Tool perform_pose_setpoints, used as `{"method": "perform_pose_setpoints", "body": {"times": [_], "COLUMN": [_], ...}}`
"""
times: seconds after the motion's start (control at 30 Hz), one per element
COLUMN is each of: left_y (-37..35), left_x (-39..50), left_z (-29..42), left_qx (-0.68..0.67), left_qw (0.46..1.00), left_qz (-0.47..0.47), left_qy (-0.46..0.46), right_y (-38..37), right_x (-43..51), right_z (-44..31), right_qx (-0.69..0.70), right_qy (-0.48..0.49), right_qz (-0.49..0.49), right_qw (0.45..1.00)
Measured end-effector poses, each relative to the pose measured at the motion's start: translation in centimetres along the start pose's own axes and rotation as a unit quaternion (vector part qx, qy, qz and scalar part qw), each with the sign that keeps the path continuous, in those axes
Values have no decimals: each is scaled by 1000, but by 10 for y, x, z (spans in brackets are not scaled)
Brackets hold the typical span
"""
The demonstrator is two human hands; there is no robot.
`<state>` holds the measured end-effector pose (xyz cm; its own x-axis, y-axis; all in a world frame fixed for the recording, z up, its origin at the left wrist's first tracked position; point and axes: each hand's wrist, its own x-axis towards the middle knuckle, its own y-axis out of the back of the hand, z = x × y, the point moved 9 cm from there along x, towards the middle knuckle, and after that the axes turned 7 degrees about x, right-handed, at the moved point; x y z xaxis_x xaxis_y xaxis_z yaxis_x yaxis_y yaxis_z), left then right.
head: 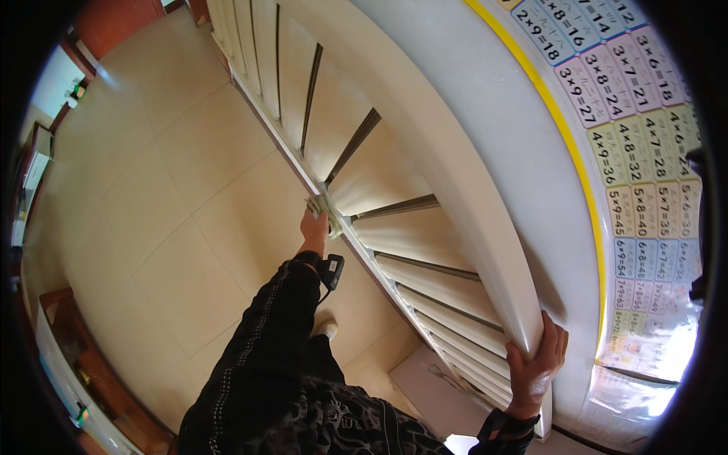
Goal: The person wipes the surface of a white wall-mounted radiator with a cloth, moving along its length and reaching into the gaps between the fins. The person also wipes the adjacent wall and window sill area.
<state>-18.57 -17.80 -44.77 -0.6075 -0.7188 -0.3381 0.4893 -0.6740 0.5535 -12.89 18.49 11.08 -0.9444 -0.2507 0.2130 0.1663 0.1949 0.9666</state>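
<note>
A cream-coloured column radiator [398,162] runs diagonally across the view, with dark gaps between its fins. My left hand [315,227] is closed on a greenish-grey cloth [325,213], which touches the radiator's lower front edge. A small black device with a cable sits at that wrist. At the lower right, my right hand [537,361] grips the rounded end of the radiator's top, with the thumb on the near side and the fingers over the far side. Nothing else shows in that hand.
A pale wall with a yellow-edged multiplication chart [631,142] rises behind the radiator. Beige floor tiles [165,199] lie to the left. A brown wooden piece of furniture [102,381] stands at the lower left, a white-fronted cabinet [35,165] at the far left. My shoe [327,328] is below.
</note>
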Motion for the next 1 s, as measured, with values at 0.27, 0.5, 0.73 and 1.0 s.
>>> {"method": "perform_pose_setpoints", "body": {"times": [0.27, 0.5, 0.73, 1.0], "left_y": [-7, 102, 192, 181], "left_x": [-22, -97, -154, -147], "left_z": [57, 216, 340, 312], "left_qx": [-235, -486, -494, -326], "left_qw": [967, 868, 836, 887], "left_qz": [-34, -96, 3, 133], "left_qy": [90, -36, -240, -300], "right_y": [1, 1, 2, 0], "right_x": [1, 1, 2, 3], "right_z": [0, 0, -5, -4], "right_qx": [7, 29, 1, 7], "right_qy": [-2, -13, 26, 2], "right_qz": [-10, -8, 8, -1], "right_qw": [1000, 999, 1000, 1000]}}
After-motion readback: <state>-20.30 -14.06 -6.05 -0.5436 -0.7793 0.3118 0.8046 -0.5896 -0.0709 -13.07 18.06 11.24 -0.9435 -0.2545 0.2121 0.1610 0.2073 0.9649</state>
